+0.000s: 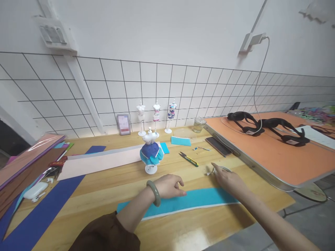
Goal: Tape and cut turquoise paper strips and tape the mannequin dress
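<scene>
A long teal strip of fabric or crepe paper (201, 198) with a white lower edge lies along the front of the wooden table. Over its middle is my left hand (170, 186), a green bangle at the wrist, thumb and bent fingers apart with nothing between them. At the strip's right end, my right hand (226, 178) grips what looks like a roll of tape (225, 168); most of it is hidden under the fingers. Beyond my hands, yellow-and-black thread snips (188, 159) lie on the wood. A small white dress form (149, 137) wears a blue and teal ruffled dress.
Three more mini dress forms (156, 113) stand at the back near a glass (199, 124). A phone (218, 146) lies beside an orange-topped table (272, 153) with black headsets. Coloured sheets (28, 167), a blue strip (49, 212) and an earbud case (36, 190) occupy the left.
</scene>
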Available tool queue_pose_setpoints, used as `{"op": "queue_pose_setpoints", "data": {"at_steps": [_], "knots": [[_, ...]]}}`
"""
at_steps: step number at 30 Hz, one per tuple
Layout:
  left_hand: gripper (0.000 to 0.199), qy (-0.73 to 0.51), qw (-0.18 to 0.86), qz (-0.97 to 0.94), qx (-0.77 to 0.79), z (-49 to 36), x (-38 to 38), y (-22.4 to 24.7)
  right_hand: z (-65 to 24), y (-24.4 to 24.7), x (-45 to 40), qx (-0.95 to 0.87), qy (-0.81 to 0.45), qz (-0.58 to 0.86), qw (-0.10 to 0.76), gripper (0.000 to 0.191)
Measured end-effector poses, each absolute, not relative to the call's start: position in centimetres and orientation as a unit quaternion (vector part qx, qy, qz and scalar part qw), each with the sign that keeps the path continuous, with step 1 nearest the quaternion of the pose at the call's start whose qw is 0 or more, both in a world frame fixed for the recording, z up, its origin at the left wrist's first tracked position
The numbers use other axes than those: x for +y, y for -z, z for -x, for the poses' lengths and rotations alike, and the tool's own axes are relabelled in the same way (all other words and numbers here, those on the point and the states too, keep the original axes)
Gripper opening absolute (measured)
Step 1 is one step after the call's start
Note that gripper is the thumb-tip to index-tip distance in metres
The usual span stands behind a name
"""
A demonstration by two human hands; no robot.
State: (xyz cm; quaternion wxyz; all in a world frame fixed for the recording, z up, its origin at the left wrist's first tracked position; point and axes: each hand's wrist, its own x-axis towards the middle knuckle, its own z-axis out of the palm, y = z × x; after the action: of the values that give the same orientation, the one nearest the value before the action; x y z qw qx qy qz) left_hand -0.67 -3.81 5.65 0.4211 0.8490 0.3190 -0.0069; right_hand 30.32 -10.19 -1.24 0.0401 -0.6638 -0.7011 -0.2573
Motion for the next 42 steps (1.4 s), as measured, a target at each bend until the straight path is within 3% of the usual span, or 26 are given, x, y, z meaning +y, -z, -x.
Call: {"op": "queue_pose_setpoints", "data": {"at_steps": [12,22,26,30,35,42], "knots": [[0.044,0.007,0.406,-0.864,0.298,0.7,-3.7,-5.4,-30.0,0.9,-9.2,-0.731,0.177,0.659,-0.012,0.018],[0.044,0.018,0.414,-0.856,0.310,0.7,-3.5,-5.5,-29.9,-0.6,-9.0,-0.735,0.202,0.647,0.029,0.021],[0.044,0.010,0.426,-0.849,0.311,0.6,-3.5,-5.2,-30.3,-4.6,-8.7,-0.685,0.282,0.659,0.130,0.026],[0.054,-0.058,0.529,-0.789,0.307,0.2,-4.0,-5.4,-27.5,-8.0,-9.3,-0.722,0.332,0.559,0.235,0.018],[0.064,-0.195,0.732,-0.602,0.254,-0.6,-5.5,-6.9,-22.0,-8.2,-10.9,-0.768,0.310,0.482,0.286,0.019],[0.032,-0.197,0.783,-0.536,0.246,-0.5,-6.3,-8.1,-19.8,-7.5,-11.5,-0.792,0.317,0.442,0.277,0.031]]}}
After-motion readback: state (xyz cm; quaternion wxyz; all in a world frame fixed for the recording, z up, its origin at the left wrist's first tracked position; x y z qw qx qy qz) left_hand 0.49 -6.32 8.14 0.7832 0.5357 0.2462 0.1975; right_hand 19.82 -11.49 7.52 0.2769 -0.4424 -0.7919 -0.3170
